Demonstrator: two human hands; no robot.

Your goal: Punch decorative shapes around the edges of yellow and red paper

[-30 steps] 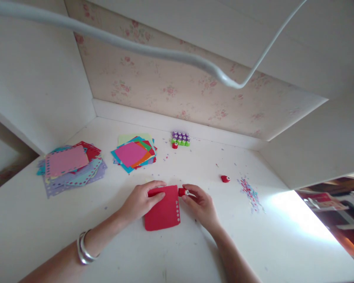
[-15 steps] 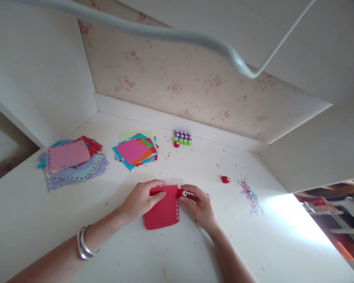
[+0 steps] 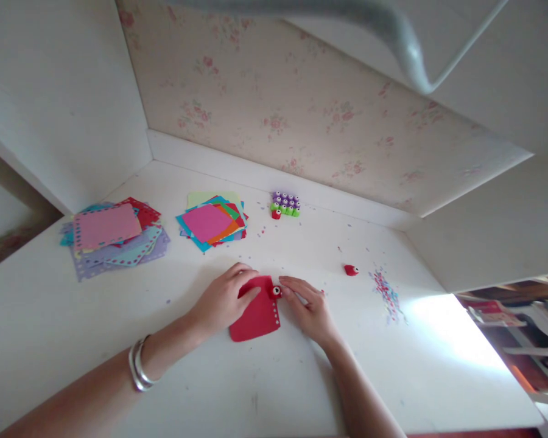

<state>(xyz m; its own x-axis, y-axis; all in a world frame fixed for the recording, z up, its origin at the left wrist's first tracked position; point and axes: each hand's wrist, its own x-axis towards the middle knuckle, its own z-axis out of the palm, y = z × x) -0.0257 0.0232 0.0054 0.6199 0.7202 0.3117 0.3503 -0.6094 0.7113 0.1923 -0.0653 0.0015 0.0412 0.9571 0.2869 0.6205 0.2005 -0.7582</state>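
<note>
A red sheet of paper (image 3: 256, 317) lies in front of me, with a row of small punched holes down its right edge. My left hand (image 3: 220, 300) grips its upper left side, thumb on top and fingers behind. At the upper right edge sits a small red craft punch (image 3: 276, 291) with a white-ringed button. My right hand (image 3: 309, 309) is closed at the punch's right side, thumb and fingertips against it. How much of the sheet is inside the punch is hidden.
A second red punch (image 3: 351, 270) lies to the right, near scattered confetti (image 3: 387, 295). Purple and green punches (image 3: 286, 202) stand in rows at the back. Left are stacked coloured sheets (image 3: 205, 222) and a pile of hole-edged sheets (image 3: 107, 226). A grey tube (image 3: 411, 48) crosses overhead.
The punch's button has turned to face more upward, and my right fingers have straightened beside it. The view has shifted slightly. My left hand keeps its hold on the paper.
</note>
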